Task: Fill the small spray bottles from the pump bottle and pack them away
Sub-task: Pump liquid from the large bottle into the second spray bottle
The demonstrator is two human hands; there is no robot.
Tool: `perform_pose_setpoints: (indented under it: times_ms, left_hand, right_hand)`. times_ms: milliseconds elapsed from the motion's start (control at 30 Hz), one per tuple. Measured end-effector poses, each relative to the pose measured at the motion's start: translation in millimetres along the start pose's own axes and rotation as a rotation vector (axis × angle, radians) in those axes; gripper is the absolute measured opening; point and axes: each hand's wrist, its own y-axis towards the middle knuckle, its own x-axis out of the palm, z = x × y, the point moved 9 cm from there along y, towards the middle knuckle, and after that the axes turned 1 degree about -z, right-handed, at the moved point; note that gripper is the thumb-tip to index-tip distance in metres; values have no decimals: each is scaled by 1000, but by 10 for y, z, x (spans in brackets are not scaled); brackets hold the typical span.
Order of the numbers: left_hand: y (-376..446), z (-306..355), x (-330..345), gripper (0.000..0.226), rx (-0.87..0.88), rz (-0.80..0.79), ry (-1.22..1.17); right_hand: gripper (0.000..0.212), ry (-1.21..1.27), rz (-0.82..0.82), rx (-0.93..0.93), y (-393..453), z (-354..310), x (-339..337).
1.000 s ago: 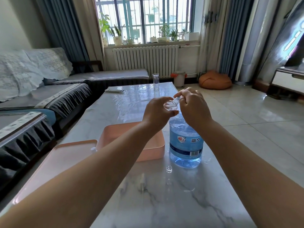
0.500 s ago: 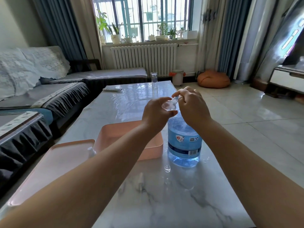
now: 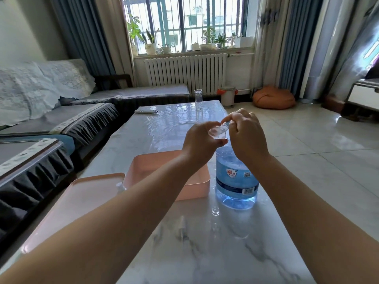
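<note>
You have one view only, from the camera on your head: it looks forward and down along both forearms, close over the white marble-patterned table (image 3: 215,253), wide enough to take in the grey sofa (image 3: 61,111) at left and the barred window (image 3: 184,23) straight ahead

A tall glass (image 3: 198,99) and a remote control (image 3: 146,111) are seen at the marble table's (image 3: 215,249) far end; a sofa (image 3: 61,111) is placed alongside, left.
</note>
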Motion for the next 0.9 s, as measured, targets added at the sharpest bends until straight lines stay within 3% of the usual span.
perform_pose_setpoints:
  times_ms: [200, 467, 700, 900]
  left_hand:
    - [13, 87, -39, 52, 6, 22, -8]
    - [20, -40, -3, 50, -8, 13, -2]
    - [-18, 24, -8, 52, -27, 18, -18]
    - [14, 110, -60, 54, -13, 12, 25]
  right_hand:
    - [34, 25, -102, 25, 108, -11, -52]
    - [29, -11, 33, 12, -22, 12, -1]
    - [34, 35, -101, 27, 41, 8, -12]
    - [34, 64, -117, 46, 76, -17, -49]
